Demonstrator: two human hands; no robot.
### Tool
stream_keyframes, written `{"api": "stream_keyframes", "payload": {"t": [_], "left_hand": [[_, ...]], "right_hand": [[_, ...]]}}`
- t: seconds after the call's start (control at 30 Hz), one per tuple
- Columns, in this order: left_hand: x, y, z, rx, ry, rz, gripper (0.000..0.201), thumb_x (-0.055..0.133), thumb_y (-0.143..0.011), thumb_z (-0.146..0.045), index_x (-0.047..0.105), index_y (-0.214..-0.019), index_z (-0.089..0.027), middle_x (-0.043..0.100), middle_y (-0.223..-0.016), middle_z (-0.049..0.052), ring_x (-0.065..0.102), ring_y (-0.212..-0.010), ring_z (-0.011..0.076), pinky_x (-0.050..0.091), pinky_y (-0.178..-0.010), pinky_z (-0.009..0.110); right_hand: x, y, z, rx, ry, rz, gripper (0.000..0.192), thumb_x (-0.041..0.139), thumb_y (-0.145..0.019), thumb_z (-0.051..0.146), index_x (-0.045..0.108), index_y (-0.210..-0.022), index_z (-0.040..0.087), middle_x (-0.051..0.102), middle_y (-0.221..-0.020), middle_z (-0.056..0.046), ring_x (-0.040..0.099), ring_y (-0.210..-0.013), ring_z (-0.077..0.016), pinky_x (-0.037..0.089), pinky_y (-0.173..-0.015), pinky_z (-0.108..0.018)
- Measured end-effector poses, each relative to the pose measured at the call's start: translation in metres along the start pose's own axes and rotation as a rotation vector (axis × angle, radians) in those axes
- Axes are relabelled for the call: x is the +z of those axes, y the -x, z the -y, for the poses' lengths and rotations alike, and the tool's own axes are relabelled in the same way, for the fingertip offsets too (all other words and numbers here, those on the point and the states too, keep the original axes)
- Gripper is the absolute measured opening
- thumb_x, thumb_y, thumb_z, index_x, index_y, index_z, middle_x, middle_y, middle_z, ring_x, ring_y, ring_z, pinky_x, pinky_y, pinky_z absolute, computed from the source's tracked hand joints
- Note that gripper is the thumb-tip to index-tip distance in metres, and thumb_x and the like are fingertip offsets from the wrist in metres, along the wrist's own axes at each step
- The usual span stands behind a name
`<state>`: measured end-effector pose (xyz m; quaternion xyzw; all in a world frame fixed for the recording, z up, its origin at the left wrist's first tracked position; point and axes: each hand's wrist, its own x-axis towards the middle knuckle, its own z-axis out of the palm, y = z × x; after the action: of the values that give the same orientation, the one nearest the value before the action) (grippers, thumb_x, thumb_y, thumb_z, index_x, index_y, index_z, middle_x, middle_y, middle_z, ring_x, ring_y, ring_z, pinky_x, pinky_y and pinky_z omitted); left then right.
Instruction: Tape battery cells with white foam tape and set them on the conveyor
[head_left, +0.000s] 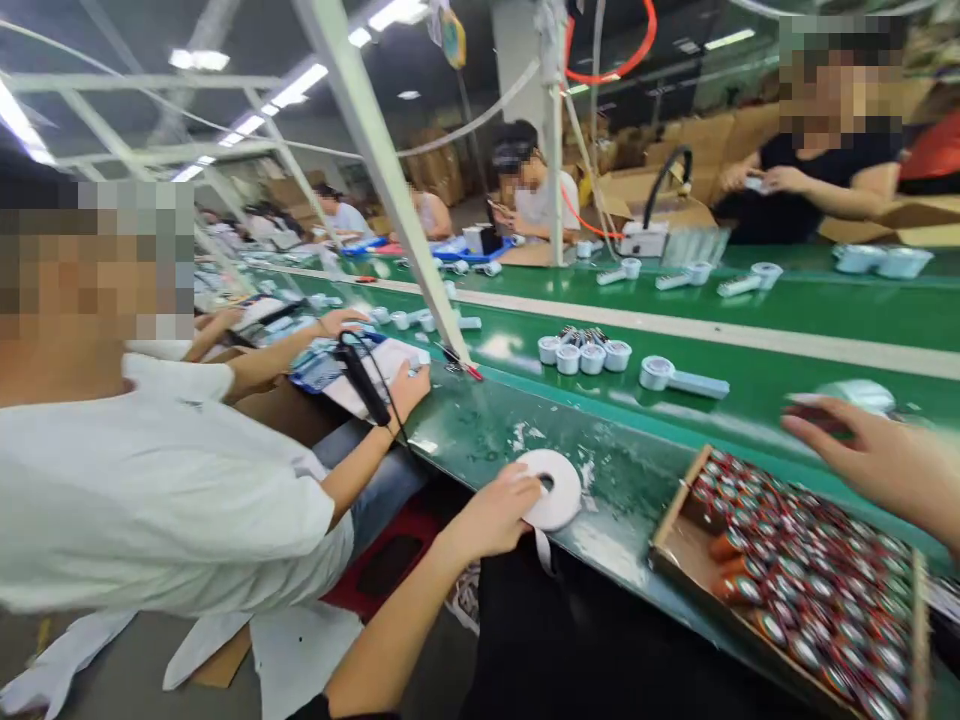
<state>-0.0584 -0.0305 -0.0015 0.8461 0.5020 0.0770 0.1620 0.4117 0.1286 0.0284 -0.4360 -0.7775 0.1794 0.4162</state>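
Flat round roll of tape (556, 488): plain white. Smooth conveyor bench (750, 385): deep green, with one pale cream lengthwise stripe. Shallow cardboard tray (679, 545): brown. Small cylindrical cells (810, 590) in the tray: red-orange casings, silvery ends, packed in rows. Handheld plastic fan (679, 378) on the belt: pale blue-white. Neighbouring worker's short-sleeved shirt (150, 500): white.

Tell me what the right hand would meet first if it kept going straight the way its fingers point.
The right hand points left across the green belt. It is already at a blurred white piece; beyond that, the white handheld part lying on the belt probably comes first, though depth is hard to judge.
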Motion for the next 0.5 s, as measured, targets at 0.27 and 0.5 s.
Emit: {"api": "stream_keyframes", "payload": {"t": [0.27, 0.5], "left_hand": [[0.006, -0.018, -0.048, 0.08, -0.052, -0.688, 0.044, 0.067, -0.088, -0.012, 0.059, -0.129, -0.025, 0.069, -0.127, 0.01, 0.039, -0.149, 0.0367, 0.042, -0.118, 0.062], [-0.004, -0.026, -0.059, -0.163, 0.363, -0.691, 0.043, 0.079, -0.081, -0.031, 0.068, -0.123, -0.03, 0.07, -0.122, 0.005, 0.067, -0.12, 0.0302, 0.063, -0.093, 0.041]], "right_hand": [[0.084, 0.062, 0.181, 0.303, -0.336, 0.613, 0.043, 0.074, -0.091, 0.055, 0.072, -0.118, 0.021, 0.079, -0.083, -0.002, 0.072, -0.069, -0.0191, 0.054, -0.066, -0.027], [0.117, 0.089, 0.185, -0.073, -0.285, 0.957, 0.026, 0.063, -0.102, 0.035, 0.076, -0.086, 0.019, 0.071, -0.066, 0.001, 0.06, -0.056, -0.0117, 0.037, -0.055, -0.023]]}}
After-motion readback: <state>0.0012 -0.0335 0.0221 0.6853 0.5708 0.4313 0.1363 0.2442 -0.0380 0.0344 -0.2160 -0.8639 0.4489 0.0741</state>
